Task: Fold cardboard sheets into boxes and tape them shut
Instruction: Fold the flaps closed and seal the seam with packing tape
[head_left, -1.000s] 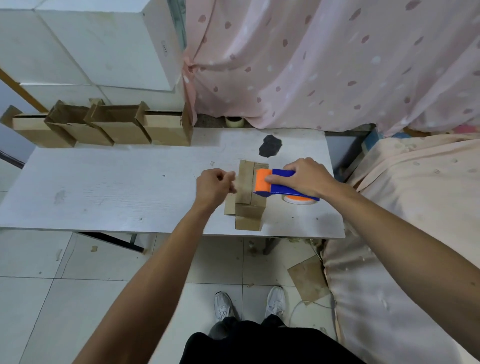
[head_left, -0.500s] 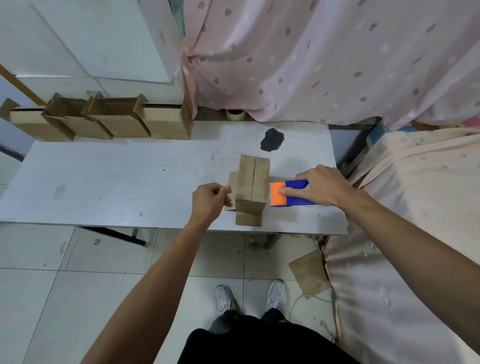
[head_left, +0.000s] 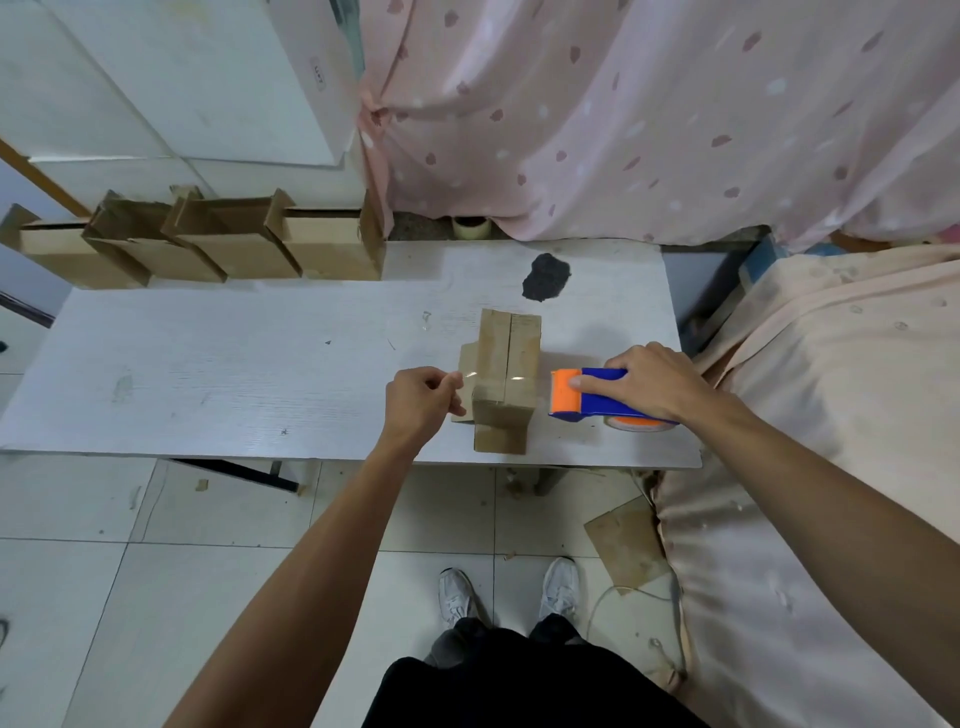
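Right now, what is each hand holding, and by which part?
The right hand grips the tape dispenser by its blue handle. The left hand pinches the free end of the clear tape beside the box.

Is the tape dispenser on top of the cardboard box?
No, the right hand holds the tape dispenser right of the cardboard box.

White table (head_left: 208, 374) runs across the middle, and there's a dark patch (head_left: 545, 276) on its top, toward the far right corner. Behind the table hangs a pink spotted curtain (head_left: 623, 114); behind its left end, big white panels (head_left: 182, 78). Right of the table, a peach cloth (head_left: 831, 389) drapes over something bulky. Below the table's near edge: tiled floor (head_left: 130, 571) and white sneakers (head_left: 456, 592).
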